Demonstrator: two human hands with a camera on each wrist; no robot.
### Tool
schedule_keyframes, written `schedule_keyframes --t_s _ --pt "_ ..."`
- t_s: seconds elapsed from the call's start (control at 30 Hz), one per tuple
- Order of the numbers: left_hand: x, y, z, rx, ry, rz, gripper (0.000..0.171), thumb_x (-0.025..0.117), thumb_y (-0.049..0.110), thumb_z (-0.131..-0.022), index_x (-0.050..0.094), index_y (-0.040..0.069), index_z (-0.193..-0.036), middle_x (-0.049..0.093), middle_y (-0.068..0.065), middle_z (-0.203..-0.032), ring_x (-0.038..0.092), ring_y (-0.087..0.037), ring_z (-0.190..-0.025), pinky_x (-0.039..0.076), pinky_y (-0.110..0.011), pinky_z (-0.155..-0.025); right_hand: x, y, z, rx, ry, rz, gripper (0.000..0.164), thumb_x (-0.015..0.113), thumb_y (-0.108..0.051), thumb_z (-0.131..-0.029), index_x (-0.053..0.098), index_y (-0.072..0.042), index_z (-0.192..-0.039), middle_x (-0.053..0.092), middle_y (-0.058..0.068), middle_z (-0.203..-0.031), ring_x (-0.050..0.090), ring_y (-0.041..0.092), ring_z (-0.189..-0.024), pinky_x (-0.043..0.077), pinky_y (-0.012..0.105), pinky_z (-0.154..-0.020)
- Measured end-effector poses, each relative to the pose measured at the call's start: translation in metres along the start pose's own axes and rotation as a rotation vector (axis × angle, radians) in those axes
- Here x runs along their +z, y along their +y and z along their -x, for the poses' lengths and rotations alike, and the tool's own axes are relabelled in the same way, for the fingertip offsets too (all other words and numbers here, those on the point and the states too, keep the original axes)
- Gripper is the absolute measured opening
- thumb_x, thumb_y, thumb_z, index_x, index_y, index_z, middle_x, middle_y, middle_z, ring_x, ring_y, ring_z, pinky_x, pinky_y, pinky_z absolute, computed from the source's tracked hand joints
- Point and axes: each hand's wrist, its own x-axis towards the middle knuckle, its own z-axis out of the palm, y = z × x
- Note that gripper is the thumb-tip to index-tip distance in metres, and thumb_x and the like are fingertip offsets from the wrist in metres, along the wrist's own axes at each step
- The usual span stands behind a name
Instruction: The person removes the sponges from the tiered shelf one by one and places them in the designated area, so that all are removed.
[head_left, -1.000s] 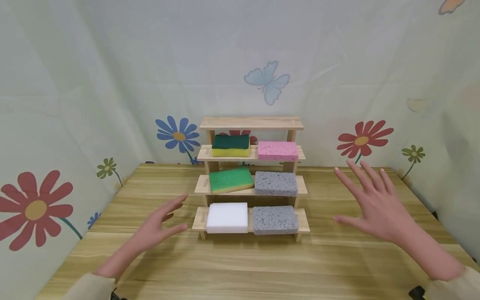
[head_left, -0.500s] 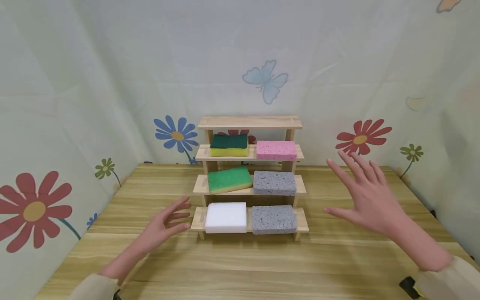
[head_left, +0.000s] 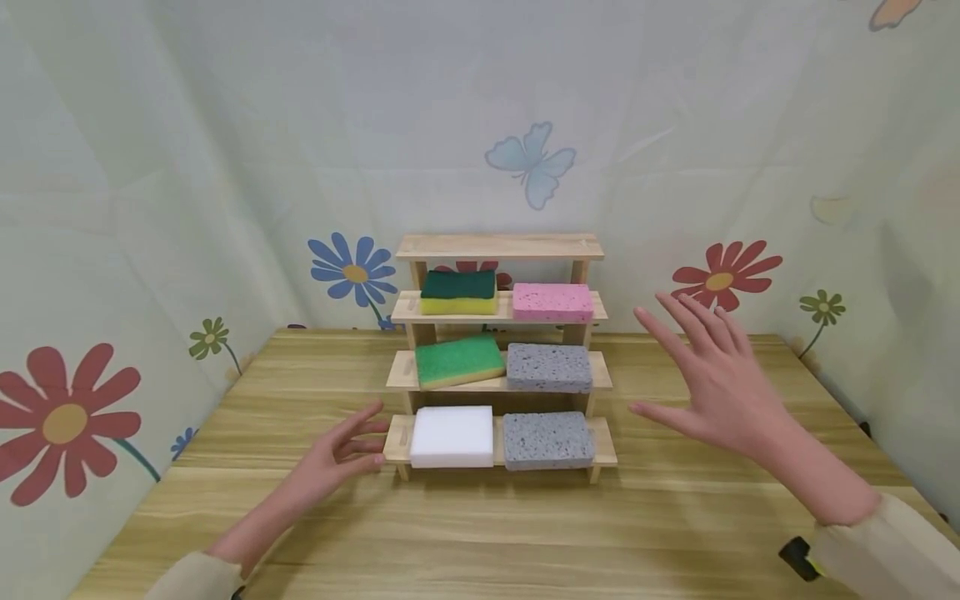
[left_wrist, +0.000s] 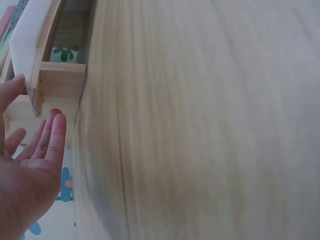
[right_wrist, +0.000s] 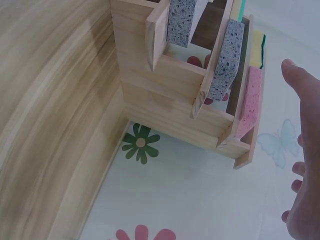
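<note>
Six sponges (head_left: pixel 550 367) sit paired on the wooden rack's (head_left: pixel 499 247) lower three steps, seemingly staggered so we can reach each from the front. Our left hand (head_left: pixel 325 464), thumb and fingers parted around nothing, is at the rack's left end, contact unclear; our right hand (head_left: pixel 722 396), spread wide and empty, has room over the tabletop (head_left: pixel 645 508) beyond the right edge.
</note>
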Motion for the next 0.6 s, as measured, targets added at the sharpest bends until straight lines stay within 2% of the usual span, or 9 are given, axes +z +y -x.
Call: schedule_keyframes --t_s 0.13,0.3,0.6 --pt "0.002 0.000 -0.001 -0.004 0.000 -0.024 0.081 0.072 0.021 -0.091 0.026 0.011 -0.157 0.046 -0.026 -0.147 0.058 -0.039 -0.122 0.058 -0.023 -0.091 0.000 -0.003 -0.007 -0.013 0.009 -0.002 0.103 0.059 -0.079 -0.076 0.029 -0.022 -0.157 0.022 0.010 -0.164 0.025 0.039 -0.145 0.024 0.065 -0.113" --pt "0.003 -0.002 -0.004 0.011 -0.009 -0.052 0.081 0.071 0.021 -0.091 0.026 0.008 -0.156 0.046 -0.027 -0.146 0.058 -0.039 -0.123 0.056 -0.022 -0.093 0.002 -0.006 -0.016 -0.035 0.016 0.001 0.102 0.056 -0.080 -0.077 0.029 -0.021 -0.157 0.024 0.011 -0.164 0.024 0.038 -0.145 0.022 0.064 -0.115" --pt "0.007 -0.006 -0.005 0.001 -0.029 -0.010 0.074 0.070 0.020 -0.092 0.032 0.006 -0.154 0.043 -0.029 -0.148 0.054 -0.043 -0.127 0.055 -0.019 -0.092 0.005 -0.014 -0.034 -0.085 0.023 -0.004 0.104 0.062 -0.075 -0.074 0.030 -0.020 -0.156 0.024 0.010 -0.164 0.025 0.037 -0.146 0.023 0.062 -0.116"
